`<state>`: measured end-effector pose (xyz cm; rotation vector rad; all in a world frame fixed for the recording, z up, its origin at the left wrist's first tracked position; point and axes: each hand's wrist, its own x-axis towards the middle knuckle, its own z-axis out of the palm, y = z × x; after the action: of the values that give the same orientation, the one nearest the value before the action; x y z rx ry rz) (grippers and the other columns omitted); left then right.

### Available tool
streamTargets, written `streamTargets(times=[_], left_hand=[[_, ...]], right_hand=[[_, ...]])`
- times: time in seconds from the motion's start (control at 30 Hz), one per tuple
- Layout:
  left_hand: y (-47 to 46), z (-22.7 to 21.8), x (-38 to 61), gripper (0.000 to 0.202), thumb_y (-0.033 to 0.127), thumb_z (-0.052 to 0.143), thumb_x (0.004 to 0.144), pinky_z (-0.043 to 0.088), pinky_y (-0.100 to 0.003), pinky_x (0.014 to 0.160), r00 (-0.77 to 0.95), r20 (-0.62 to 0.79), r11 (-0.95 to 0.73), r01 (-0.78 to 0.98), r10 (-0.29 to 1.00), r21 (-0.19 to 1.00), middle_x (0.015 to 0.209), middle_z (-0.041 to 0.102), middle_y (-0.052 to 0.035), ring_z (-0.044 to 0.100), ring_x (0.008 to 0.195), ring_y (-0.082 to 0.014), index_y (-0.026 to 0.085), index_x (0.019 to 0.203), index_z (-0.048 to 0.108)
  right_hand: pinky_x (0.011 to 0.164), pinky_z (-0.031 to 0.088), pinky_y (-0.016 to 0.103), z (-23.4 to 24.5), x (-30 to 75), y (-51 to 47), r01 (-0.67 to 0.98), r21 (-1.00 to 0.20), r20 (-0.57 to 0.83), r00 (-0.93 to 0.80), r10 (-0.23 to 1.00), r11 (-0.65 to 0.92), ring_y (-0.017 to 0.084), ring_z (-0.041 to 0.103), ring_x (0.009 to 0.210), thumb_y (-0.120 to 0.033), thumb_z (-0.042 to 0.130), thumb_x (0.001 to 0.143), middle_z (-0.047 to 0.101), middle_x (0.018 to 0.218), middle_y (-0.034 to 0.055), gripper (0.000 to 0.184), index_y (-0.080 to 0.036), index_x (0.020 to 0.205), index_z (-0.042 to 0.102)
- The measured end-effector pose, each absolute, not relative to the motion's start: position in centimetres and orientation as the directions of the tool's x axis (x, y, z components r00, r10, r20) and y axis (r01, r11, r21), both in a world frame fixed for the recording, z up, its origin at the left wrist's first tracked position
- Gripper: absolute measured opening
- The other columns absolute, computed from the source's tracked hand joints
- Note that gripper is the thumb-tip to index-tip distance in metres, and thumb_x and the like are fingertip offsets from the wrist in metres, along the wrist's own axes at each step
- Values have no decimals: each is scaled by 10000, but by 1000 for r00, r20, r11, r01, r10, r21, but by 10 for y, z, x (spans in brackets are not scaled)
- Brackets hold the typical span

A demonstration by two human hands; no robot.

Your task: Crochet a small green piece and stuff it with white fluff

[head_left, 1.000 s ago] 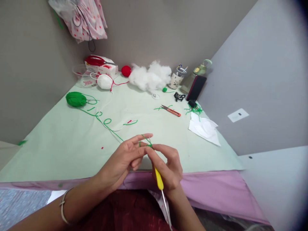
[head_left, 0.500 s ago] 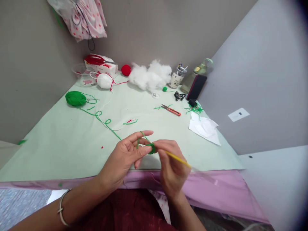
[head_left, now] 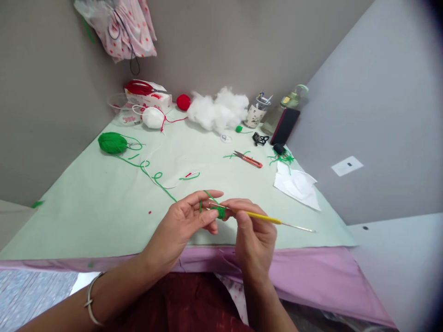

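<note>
Nubbly yarn pc [head_left: 219,212] (grn); slim metal hook [head_left: 265,217], R hand [head_left: 256,237]

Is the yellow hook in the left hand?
No, the right hand holds the yellow hook, while the left hand pinches the small green piece.

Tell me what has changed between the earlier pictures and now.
The hook has swung: its rear end, which pointed down toward the person, now points right. The right hand has turned and shifted slightly right, keeping its grip. More of the green piece shows. Nothing was let go. The left hand still holds the piece; the snips and green ball lie as before.
</note>
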<state>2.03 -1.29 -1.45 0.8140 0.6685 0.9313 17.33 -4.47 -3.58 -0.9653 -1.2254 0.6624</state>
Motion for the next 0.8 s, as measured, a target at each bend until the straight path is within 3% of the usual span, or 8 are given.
streamTargets(times=[0.2, 0.3, 0.47, 0.63, 0.8], left_hand=[[-12, -15, 18, 266, 293, 830, 892, 505, -229, 733, 429, -154, 349, -424, 890, 836, 809, 684, 48, 656, 670, -76, 249, 1152, 793], [-12, -14, 17, 245, 275, 836, 880, 494, -217, 706, 412, -163, 343, -411, 896, 845, 816, 661, 53, 643, 654, -63, 254, 1122, 805], [-13, -15, 17, 273, 259, 832, 871, 520, -221, 725, 372, -125, 267, -359, 920, 894, 864, 661, 46, 653, 677, -70, 264, 1142, 800], [-15, -16, 18, 262, 208, 790, 889, 543, -220, 706, 299, -86, 168, -262, 950, 950, 844, 652, 41, 650, 684, -84, 246, 1148, 784], [-16, -13, 21, 358, 195, 834, 850, 545, -205, 697, 278, -103, 194, -324, 955, 926, 840, 640, 50, 641, 687, -81, 243, 1196, 757]], right_hand=[[732, 607, 277, -35, 179, -43, -159, -896, 372, 244, 896, 415, 120, 729, 751, -285, 578, 1069, 800, 951, 18, 215, -246, 1012, 781], [716, 622, 277, -31, 180, -44, -156, -893, 380, 244, 892, 422, 119, 748, 719, -283, 538, 1086, 808, 939, 14, 245, -238, 1000, 764], [766, 622, 306, -29, 182, -54, 209, -822, 568, 220, 793, 530, 145, 759, 818, -164, 512, 1072, 802, 985, 28, 251, -242, 1102, 748], [824, 642, 334, -30, 184, -59, 516, -551, 749, -41, 662, 655, 191, 767, 984, -88, 521, 1027, 801, 1064, 90, 271, -198, 1203, 696], [823, 658, 324, -39, 180, -59, 738, -258, 813, -182, 552, 624, 209, 763, 1028, -73, 599, 992, 785, 1132, 116, 325, -195, 1276, 696]])
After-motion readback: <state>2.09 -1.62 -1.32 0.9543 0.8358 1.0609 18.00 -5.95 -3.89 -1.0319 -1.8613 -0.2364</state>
